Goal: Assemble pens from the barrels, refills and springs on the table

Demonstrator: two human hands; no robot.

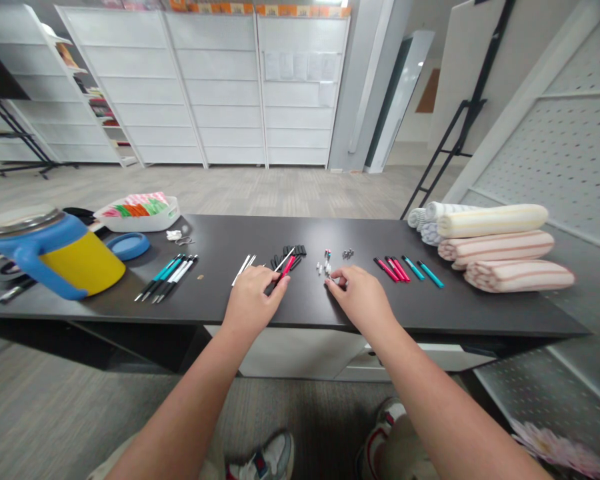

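Observation:
My left hand (254, 293) is closed around a red pen barrel (289, 266), which points up and away between thumb and fingers. A thin white refill (285, 259) sticks out beside the barrel. Just beyond lie black rubber grips (295, 251), and more white refills (241, 269) rest left of the hand. My right hand (363, 297) pinches at the tabletop, thumb and index finger close together; what is between them is too small to tell. Small white pen parts (321, 267) are at its fingertips. Behind them sit tiny coloured pieces (327, 253) and small metallic parts (349, 254).
Red barrels (396, 269) and teal barrels (430, 274) lie to the right, before rolled towels (505, 247). At left are assembled pens (167, 278), a blue-yellow mug (80, 257), a blue lid (129, 246) and a white basket (167, 217). The dark tabletop's front edge (300, 325) runs under my wrists.

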